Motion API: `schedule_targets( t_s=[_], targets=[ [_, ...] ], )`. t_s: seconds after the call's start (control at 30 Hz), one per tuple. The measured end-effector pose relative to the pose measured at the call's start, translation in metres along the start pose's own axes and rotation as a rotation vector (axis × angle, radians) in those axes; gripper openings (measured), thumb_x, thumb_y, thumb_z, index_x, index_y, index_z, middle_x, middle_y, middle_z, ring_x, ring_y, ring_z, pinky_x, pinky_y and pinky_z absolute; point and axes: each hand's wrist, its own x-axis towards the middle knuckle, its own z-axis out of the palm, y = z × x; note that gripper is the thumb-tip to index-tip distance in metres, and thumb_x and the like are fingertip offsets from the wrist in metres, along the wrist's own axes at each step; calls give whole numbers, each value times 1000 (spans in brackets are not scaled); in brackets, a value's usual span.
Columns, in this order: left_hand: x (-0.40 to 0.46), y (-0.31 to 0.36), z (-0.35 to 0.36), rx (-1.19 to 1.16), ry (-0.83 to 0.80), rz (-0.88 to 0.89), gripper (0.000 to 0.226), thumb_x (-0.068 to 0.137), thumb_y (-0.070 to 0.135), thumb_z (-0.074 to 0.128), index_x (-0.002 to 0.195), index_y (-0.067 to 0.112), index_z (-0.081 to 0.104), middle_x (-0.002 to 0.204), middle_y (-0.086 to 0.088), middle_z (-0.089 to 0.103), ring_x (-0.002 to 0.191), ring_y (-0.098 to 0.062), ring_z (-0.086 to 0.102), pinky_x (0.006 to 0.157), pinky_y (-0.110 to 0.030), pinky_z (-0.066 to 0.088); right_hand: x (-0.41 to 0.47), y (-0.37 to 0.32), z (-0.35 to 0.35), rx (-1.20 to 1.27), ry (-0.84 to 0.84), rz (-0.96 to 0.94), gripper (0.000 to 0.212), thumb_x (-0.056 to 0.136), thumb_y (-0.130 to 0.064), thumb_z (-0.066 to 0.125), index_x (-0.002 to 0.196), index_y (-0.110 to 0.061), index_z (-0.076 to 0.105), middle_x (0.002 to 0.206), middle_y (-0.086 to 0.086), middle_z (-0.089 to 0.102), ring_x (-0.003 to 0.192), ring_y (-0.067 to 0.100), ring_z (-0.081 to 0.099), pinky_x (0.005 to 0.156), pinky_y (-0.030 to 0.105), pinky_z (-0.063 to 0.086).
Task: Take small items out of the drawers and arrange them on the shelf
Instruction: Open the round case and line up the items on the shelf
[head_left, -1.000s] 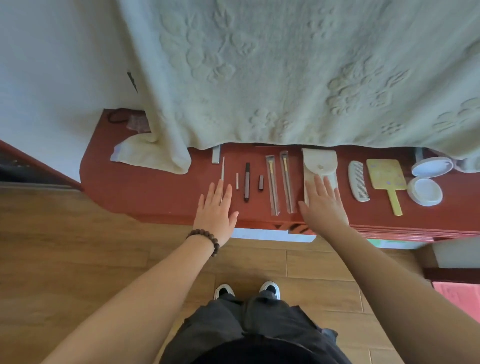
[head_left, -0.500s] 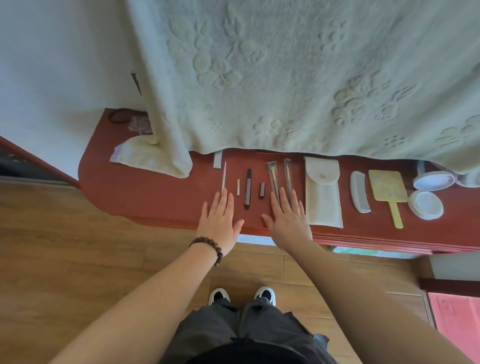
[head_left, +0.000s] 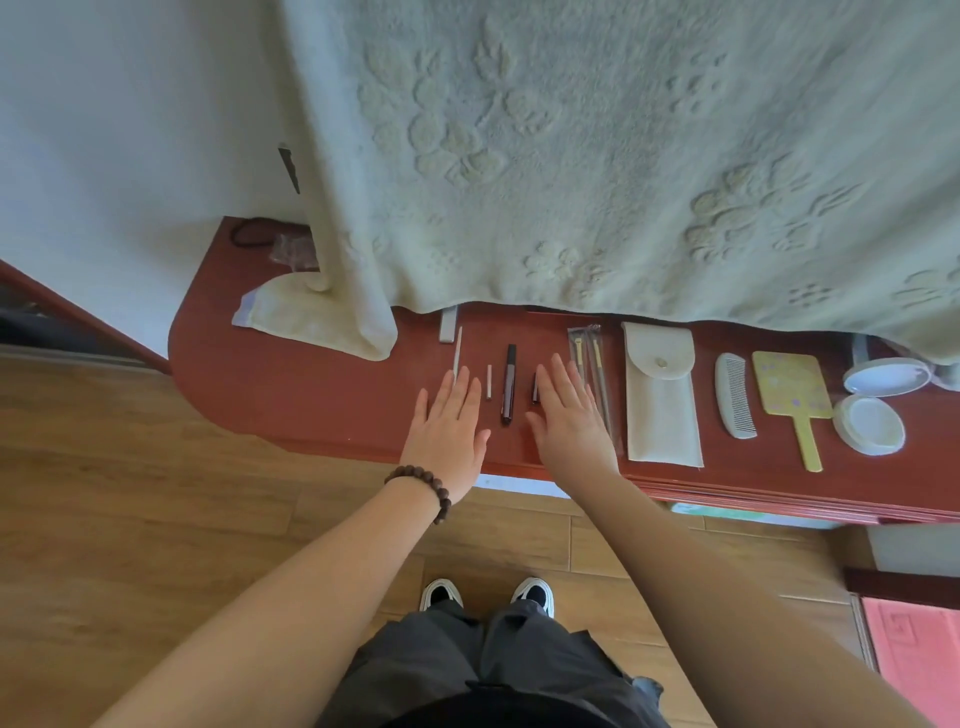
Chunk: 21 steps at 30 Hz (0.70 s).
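Observation:
Small items lie in a row on the red wooden shelf (head_left: 311, 395). My left hand (head_left: 448, 435), with a bead bracelet at the wrist, lies flat and open over the lower end of a thin white stick (head_left: 457, 349). A dark pen-like tube (head_left: 508, 383) and a tiny white piece (head_left: 489, 381) lie between my hands. Flat and open, my right hand (head_left: 569, 415) partly covers a small dark cap (head_left: 534, 387) and the clear-wrapped tools (head_left: 584, 347). To the right lie a cream pouch (head_left: 661, 397), a white comb (head_left: 732, 395), a yellow hand mirror (head_left: 792, 400) and two round white lids (head_left: 868, 423).
A large cream embossed blanket (head_left: 597, 156) hangs over the back of the shelf and hides what lies behind. A folded cloth (head_left: 301, 319) and a dark hair band (head_left: 252, 234) sit at the shelf's left end. Wooden floor and my shoes (head_left: 488, 595) are below.
My right hand has slid left from the cream pouch to the wrapped tools and the small dark cap. My left hand has stayed near the thin white stick.

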Motion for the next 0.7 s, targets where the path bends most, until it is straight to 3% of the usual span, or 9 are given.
schedule_targets(
  t_s=[0.3,0.7],
  targets=[
    [34,-10,-7,91,-37,120,61,101,34,34,152,18,5,161,3,3,148,-17,-3,120,-47,5,31,8,-3,4,-17,-18,53,90,-20,61,140,-10,45,141,6,47,133,22,35,108,34,32],
    [54,5,-14,84,-72,278,75,94,49,44,152,21,7,161,1,3,148,-15,-1,120,-44,0,40,28,-12,84,-10,-21,48,87,-7,61,134,-13,52,136,4,52,130,21,40,107,32,32]
  ],
)
